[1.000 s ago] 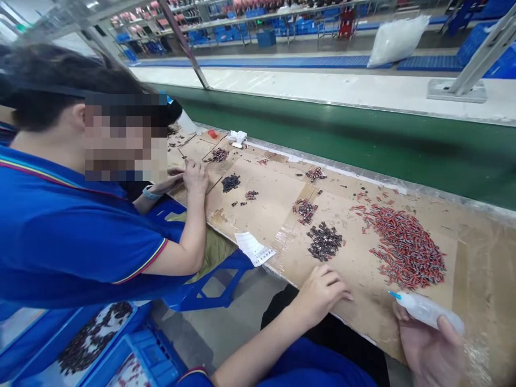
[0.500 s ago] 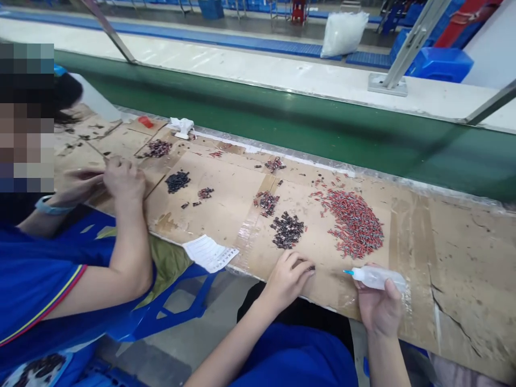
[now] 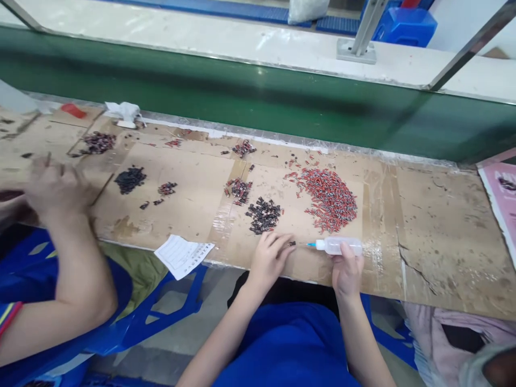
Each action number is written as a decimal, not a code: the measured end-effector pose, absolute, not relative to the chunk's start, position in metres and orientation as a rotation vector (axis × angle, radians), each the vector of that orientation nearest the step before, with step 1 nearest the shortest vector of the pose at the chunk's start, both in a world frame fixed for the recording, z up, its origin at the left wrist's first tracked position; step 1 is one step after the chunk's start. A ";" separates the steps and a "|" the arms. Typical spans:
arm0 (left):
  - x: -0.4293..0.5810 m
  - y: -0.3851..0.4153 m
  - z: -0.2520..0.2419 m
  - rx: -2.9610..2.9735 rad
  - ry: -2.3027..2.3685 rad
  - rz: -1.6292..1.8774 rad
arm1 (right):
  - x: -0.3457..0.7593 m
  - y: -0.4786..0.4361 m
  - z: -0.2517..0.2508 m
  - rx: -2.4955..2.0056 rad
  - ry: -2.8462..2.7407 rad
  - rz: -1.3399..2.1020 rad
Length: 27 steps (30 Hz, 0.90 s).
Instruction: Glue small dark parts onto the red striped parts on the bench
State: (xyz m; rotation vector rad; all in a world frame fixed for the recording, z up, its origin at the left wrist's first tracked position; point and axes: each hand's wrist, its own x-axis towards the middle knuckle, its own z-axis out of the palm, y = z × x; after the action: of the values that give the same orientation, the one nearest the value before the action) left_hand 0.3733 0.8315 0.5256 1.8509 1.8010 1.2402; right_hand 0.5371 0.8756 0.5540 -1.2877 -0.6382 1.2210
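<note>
My left hand (image 3: 271, 259) pinches a small dark part (image 3: 291, 243) at its fingertips, low over the cardboard (image 3: 193, 188). My right hand (image 3: 347, 269) is closed around a clear plastic needle bottle (image 3: 342, 245) lying sideways. Its blue-based needle tip (image 3: 311, 244) points left, with the thin needle close to the small dark part; whether they touch I cannot tell. Just beyond my left hand lies a pile of black parts (image 3: 264, 215). A larger heap of small red and grey pieces (image 3: 328, 199) spreads beyond the bottle.
To the left, a co-worker's hand (image 3: 58, 188) works over the same cardboard. A paper slip (image 3: 183, 255) overhangs the front edge. Smaller piles (image 3: 129, 179) of dark parts dot the surface. A green belt (image 3: 258, 102) runs behind, and a pink sheet (image 3: 502, 199) is at far right.
The view has shifted right and down. My right hand has brought the bottle closer to my left hand, the needle now pointing at the part more nearly in line.
</note>
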 end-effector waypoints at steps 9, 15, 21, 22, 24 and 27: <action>0.366 0.828 0.529 1.710 1.711 1.290 | 0.532 0.869 0.550 -1.413 -0.924 1.094; 0.369 0.828 0.532 1.664 1.706 1.313 | 0.529 0.869 0.556 -1.439 -1.090 1.052; 0.369 0.828 0.533 1.631 1.704 1.319 | 0.531 0.870 0.552 -1.469 -1.149 1.077; 0.369 0.828 0.534 1.631 1.708 1.322 | 0.531 0.869 0.552 -1.470 -1.156 1.079; 0.369 0.828 0.535 1.630 1.717 1.316 | 0.531 0.869 0.552 -1.468 -1.162 1.083; 0.369 0.828 0.537 1.632 1.723 1.295 | 0.531 0.869 0.551 -1.466 -1.164 1.089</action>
State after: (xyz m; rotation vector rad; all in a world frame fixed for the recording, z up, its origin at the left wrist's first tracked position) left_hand 0.3689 0.8281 0.5365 1.6319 1.7232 1.2952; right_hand 0.5312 0.8685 0.5514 -1.4657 -1.1637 1.0894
